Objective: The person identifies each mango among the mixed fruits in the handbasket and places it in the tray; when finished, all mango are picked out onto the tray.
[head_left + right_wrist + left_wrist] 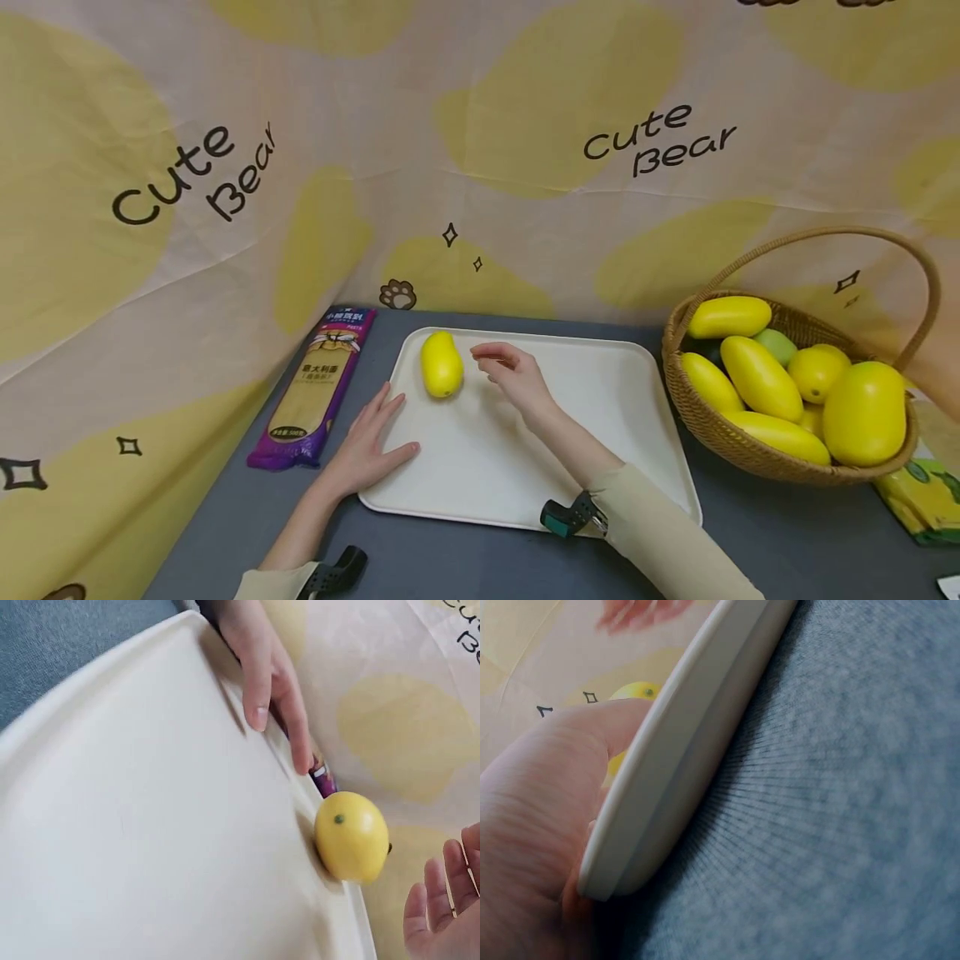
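A smooth yellow fruit, longish and mango-like (442,364), lies near the far left corner of a white tray (525,467). Its rounded end with a small green spot faces the right wrist camera (351,838). My left hand (367,450) rests on the tray's left rim, fingers spread and thumb reaching inward over the edge. Just right of the fruit, my right hand (517,379) hovers above the tray with loosely bent fingers and nothing in them. A gap shows between its fingertips and the fruit.
A purple-edged pasta packet (318,387) lies left of the tray. To the right stands a wicker basket (682,400) with a tall handle, full of yellow fruits and a green one. Beyond it is a yellow-green packet (926,496). A printed cloth (510,275) hangs behind.
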Demonstrator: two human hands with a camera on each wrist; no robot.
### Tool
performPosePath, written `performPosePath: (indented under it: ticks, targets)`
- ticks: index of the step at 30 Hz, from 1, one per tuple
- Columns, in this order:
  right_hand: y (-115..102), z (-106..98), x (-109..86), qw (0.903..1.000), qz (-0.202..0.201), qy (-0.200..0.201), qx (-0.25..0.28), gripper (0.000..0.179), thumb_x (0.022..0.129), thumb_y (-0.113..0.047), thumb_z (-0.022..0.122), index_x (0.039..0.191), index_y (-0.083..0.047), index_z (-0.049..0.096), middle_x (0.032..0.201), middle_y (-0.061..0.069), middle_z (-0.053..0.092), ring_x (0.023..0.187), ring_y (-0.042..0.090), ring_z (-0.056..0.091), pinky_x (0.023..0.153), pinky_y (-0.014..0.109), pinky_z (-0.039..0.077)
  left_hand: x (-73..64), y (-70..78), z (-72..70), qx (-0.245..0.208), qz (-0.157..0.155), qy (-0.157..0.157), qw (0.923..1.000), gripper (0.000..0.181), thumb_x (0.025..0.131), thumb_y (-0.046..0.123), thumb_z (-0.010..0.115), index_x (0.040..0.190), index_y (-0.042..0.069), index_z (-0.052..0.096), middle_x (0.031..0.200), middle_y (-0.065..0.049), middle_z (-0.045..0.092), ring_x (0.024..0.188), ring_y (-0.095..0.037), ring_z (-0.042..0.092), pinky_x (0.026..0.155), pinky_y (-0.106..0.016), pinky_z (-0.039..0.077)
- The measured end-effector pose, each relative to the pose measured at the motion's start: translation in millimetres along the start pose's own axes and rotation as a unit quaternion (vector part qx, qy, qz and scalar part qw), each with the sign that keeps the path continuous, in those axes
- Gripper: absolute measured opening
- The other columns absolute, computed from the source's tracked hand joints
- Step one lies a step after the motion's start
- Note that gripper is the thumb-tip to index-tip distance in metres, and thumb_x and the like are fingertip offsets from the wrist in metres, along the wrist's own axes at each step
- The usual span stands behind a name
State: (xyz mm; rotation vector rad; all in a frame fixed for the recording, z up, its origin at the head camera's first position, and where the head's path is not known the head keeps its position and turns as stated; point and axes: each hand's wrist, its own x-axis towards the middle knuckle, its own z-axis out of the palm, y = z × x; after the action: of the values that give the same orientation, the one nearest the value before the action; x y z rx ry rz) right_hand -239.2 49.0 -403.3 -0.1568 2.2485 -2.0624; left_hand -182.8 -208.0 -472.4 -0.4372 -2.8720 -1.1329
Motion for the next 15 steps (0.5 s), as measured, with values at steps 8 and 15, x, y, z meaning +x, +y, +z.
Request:
performPosePath:
  ticks: [8,15]
  targets:
    - [-26,-53,-35.9,0.9983,0.019,-0.049,0.026,0.027,0.096,-0.015,0.062,0.119,0.0,0.064,0.114,0.01,0.067,0.099,0.021,0.062,0.096,0.042,0.049,0.5,-0.7,0.9,0.01,0.009,0.003,0.9999,0.08,0.087,0.039,0.071,0.149,0.002,0.037,0.16,-0.022,0.013,0.142,-0.049,0.014,0.106,-0.072,0.011]
    - [-44,-120,-71.0,0.9924,-0.03,-0.1,-0.064,0.027,0.098,-0.016,0.059,0.118,0.002,0.062,0.113,0.007,0.065,0.102,0.021,0.06,0.091,0.031,0.05,1.4,-1.7,2.5,0.022,0.01,0.002,0.9997,0.08,0.086,0.04,0.071,0.149,0.003,0.038,0.16,-0.021,0.012,0.142,-0.048,0.016,0.106,-0.072,0.011]
